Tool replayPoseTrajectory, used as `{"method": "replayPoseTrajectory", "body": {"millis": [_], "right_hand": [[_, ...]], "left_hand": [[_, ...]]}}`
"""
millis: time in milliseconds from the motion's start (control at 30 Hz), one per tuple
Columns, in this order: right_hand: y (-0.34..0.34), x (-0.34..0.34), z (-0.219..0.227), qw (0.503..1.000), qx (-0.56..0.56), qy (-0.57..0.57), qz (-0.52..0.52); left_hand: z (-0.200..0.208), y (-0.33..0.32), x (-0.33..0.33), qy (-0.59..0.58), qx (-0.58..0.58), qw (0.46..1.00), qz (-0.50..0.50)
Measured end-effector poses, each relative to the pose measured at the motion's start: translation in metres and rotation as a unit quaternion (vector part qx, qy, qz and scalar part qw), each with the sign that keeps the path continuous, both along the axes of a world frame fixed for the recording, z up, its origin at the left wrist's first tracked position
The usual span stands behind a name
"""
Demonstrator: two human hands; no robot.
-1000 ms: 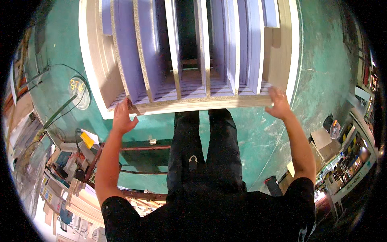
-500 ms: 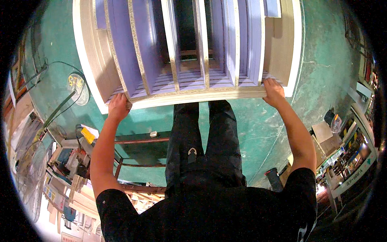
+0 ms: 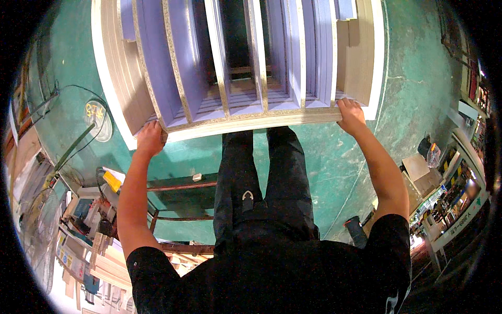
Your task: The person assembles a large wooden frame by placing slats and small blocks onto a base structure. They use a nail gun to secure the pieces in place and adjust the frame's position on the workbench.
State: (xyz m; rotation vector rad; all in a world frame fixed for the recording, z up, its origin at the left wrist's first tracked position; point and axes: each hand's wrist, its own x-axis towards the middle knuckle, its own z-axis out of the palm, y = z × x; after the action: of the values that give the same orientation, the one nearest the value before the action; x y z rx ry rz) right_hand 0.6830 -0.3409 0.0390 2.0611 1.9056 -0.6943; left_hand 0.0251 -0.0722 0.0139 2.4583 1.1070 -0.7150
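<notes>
Both my hands grip the near edge of a large wooden box frame with pale edges, tan outer boards and lilac upright partitions inside. My left hand is wrapped round its near left corner, fingers over the top edge. Close to the near right corner, my right hand curls over the same edge. Several lilac panels with raw chipboard edges stand side by side in the frame, with dark gaps between the middle ones. The frame's far end is cut off by the view's top.
Green floor lies around my legs. To the left are a round-based fan stand with a cable and a wire fan cage. A dark low rack is behind my left side. Benches with tools and a cardboard piece line the right.
The frame has shifted slightly to the left in view, and both hands have moved along with it. Their grip looks the same.
</notes>
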Motion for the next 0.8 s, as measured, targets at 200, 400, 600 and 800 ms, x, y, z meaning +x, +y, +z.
{"method": "replayPoseTrajectory", "body": {"millis": [200, 400, 600, 800], "right_hand": [[-0.002, -0.01, -0.003, 0.999, -0.006, -0.031, -0.008], [-0.003, -0.009, -0.007, 0.994, -0.079, -0.073, -0.032], [-0.004, -0.015, 0.009, 0.991, -0.069, -0.115, -0.016], [-0.003, -0.069, 0.015, 0.95, -0.126, -0.225, -0.173]], "left_hand": [[0.003, -0.002, -0.002, -0.012, -0.005, 1.0, 0.02], [-0.023, -0.014, -0.012, 0.032, -0.014, 0.998, 0.058], [-0.029, -0.019, -0.028, 0.067, -0.009, 0.997, 0.049], [0.02, -0.025, 0.05, 0.246, 0.016, 0.967, 0.059]]}}
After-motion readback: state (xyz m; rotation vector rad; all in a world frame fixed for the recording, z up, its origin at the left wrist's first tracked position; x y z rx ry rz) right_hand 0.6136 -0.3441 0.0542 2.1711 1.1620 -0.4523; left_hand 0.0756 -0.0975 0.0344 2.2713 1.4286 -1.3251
